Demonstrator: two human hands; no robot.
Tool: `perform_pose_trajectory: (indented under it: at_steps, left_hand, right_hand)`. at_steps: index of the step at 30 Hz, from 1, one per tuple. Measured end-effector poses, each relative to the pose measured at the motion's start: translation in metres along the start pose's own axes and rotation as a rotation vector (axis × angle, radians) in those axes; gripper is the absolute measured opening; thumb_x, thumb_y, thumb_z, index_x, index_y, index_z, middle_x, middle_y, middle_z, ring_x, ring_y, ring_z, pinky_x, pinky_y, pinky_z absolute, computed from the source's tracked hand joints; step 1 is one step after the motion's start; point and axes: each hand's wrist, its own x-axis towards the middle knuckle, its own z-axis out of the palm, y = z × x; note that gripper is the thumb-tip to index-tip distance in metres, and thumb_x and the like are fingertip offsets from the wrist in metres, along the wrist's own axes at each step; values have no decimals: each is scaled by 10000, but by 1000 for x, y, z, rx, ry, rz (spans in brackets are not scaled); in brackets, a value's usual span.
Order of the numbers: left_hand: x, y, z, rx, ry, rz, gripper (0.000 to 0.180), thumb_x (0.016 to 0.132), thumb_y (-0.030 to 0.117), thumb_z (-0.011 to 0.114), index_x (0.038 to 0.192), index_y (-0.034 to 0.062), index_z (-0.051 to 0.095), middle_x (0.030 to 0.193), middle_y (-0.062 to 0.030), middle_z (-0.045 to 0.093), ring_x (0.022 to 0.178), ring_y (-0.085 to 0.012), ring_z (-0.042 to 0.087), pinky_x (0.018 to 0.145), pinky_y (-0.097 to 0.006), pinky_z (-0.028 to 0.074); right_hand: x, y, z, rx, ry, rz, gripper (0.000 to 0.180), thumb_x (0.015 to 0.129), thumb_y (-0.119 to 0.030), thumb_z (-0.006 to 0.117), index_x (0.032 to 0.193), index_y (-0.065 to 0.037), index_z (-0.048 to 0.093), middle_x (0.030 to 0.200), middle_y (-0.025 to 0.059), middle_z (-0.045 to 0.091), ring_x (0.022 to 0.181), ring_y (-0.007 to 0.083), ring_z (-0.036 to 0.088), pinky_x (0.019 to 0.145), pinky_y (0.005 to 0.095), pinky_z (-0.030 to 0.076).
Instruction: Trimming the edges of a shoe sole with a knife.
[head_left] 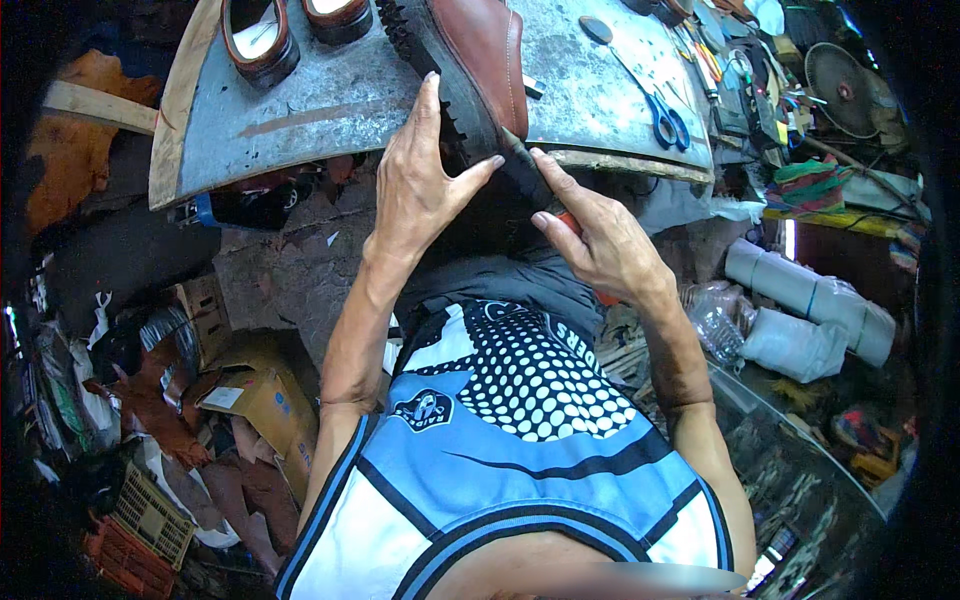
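Note:
A brown leather shoe (482, 60) with a thick black lugged sole (425, 60) lies tilted on its side over the table's near edge. My left hand (418, 185) holds the sole, fingers stretched along its lugged side and thumb across its near end. Closed in my right hand (612, 238) is a slim dark tool (527, 172) with a red-orange handle, partly hidden by my fingers. The tool's tip meets the shoe at the seam between upper and sole; its exact kind cannot be made out.
On the grey-topped table (320, 120) two brown shoes stand at the far left. Blue-handled scissors (668, 118) and a spoon-like tool (597, 30) lie on the right. Rolled plastic (810, 300) is beyond my right arm. A cardboard box (265, 400) and leather scraps (160, 395) lie left.

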Motion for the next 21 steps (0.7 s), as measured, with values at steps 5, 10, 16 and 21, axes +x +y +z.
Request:
perform_pose_trajectory:
  at_steps: [5, 10, 16, 21]
  left_hand:
    - [0, -2, -6, 12, -8, -23, 1049, 726, 300, 890, 1510, -63, 296, 1348, -356, 540, 1188, -455, 610, 1008, -469, 506]
    - [1, -3, -14, 14, 14, -2, 1067, 717, 272, 902, 1521, -49, 278, 1241, -324, 619, 1108, -416, 666, 948, -440, 544]
    - [-1, -1, -19, -16, 25, -12, 1072, 715, 240, 906, 1520, -57, 263, 1172, -300, 659, 1053, -388, 696, 909, -421, 560]
    - [-1, 5, -20, -7, 8, -65, 1077, 715, 254, 904, 1507, -82, 257, 1180, -321, 643, 1070, -421, 680, 909, -429, 555]
  right_hand:
    - [1, 12, 17, 24, 98, -124, 686, 981, -278, 608, 1571, -132, 288, 870, 210, 669, 792, 380, 674, 749, 483, 543]
    - [10, 14, 30, 100, 141, -170, 689, 984, -297, 600, 1575, -143, 281, 867, 202, 664, 793, 377, 674, 756, 483, 544]
    - [22, 5, 32, 133, 200, -203, 691, 984, -300, 604, 1577, -161, 279, 877, 203, 669, 796, 384, 679, 748, 483, 553]
    - [21, -3, 21, 140, 175, -190, 684, 984, -286, 602, 1576, -166, 280, 887, 220, 680, 802, 401, 689, 739, 498, 554]
